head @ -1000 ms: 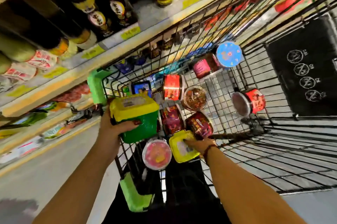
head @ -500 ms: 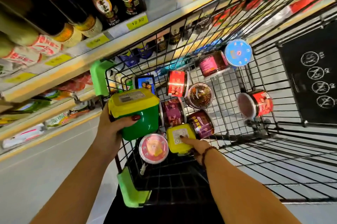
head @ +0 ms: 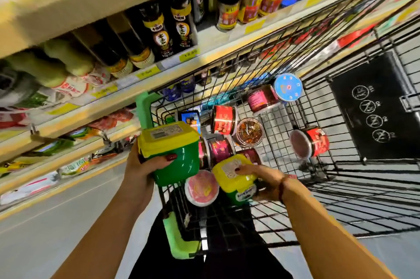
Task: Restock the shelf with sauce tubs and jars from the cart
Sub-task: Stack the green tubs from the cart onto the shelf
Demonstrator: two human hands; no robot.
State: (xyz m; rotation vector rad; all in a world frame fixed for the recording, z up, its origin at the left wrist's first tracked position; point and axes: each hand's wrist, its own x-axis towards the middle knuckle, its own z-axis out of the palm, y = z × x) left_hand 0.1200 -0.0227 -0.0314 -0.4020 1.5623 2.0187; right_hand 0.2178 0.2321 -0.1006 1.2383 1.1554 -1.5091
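Note:
My left hand point(head: 142, 165) grips a green sauce tub with a yellow lid point(head: 172, 149), held above the near left corner of the black wire cart point(head: 341, 190). My right hand point(head: 263, 182) holds a second, smaller green tub with a yellow lid point(head: 234, 176), lifted and tilted inside the cart, fingers over its lid and side. Several jars lie in the cart: a pink-lidded tub point(head: 201, 187), red-labelled jars point(head: 223, 119) point(head: 311, 142), a clear chilli jar point(head: 250, 132) and a blue-lidded jar point(head: 287, 86). The shelf point(head: 204, 44) runs along the left.
Dark sauce bottles point(head: 169, 31) stand on the shelf above yellow price tags point(head: 189, 53). Packets fill the lower shelves at left. Green plastic corner guards point(head: 144, 106) point(head: 179, 240) mark the cart's near end. A black warning panel point(head: 372, 108) hangs on the cart's right side. Grey floor lies below left.
My right hand has closed round the small yellow-lidded tub and lifted it, tilting it. The left hand keeps its tub. The view has swung up toward the shelf.

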